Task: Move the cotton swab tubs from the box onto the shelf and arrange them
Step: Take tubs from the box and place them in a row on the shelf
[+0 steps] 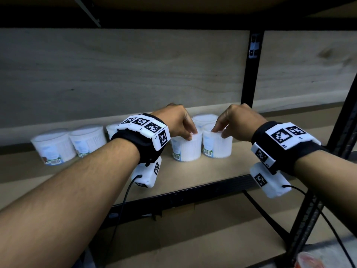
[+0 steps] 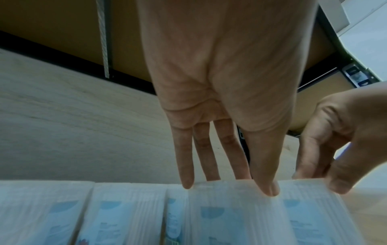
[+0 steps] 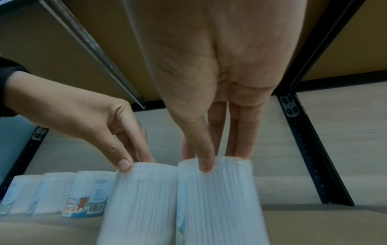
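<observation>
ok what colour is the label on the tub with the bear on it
Mostly blue and white, with a brown bear and a barcode, on the tub; clearest in the right wrist view.

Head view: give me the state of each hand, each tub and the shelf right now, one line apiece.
Left hand: gripping the top rim of the left front tub.
Right hand: gripping the top rim of the right front tub.
Left front tub: upright on the shelf, lid on.
Right front tub: upright, beside the left one.
Back tub: upright behind those two.
Row tubs: upright at the left, untouched.
Shelf: holds every tub in view.
</observation>
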Demonstrator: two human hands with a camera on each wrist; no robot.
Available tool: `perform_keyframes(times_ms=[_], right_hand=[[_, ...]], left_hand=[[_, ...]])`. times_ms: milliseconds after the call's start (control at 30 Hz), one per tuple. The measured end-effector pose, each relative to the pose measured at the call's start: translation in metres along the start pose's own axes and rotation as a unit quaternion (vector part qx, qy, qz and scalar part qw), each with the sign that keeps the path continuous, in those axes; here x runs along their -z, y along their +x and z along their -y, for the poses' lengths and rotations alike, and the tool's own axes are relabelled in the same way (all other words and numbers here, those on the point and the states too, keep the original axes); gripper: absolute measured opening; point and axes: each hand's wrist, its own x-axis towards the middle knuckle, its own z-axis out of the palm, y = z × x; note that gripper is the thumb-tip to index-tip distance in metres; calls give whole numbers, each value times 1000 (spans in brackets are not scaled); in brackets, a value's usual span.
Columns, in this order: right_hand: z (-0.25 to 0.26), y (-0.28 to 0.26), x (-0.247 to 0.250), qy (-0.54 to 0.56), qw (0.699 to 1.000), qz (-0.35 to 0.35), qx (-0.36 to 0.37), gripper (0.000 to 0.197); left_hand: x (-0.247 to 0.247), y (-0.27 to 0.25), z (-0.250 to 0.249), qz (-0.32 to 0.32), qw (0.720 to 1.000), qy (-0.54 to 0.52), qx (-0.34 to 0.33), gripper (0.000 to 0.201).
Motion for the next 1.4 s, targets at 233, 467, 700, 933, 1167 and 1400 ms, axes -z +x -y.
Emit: perform_keyframes(times_ms=[233,467,700,933,1167,1400], right_hand=[[-3,2,-2,7,1000,-7,5,33],[-3,2,-1,2,1000,-1,12,34],[-2,-5,-2,-15,999,-10,31,34],[-1,-28,3,-34,998,-31,53,35],[28,-82,3,47,997,3,56,18],[44,-130,-26,94,993,66,30,23]], left_hand=[[-1,3,1,3,1000,0,2,26],[-1,0,1,-2,1000,-3,2,27],[0,-4,-3,0,1000,-11,11,27],[-4,-25,-10,26,999,-20,13,41],[-15,-89,-33,-98,988,-116,-12,11],[-44,-158,-47,-12,988,-153,-4,13]])
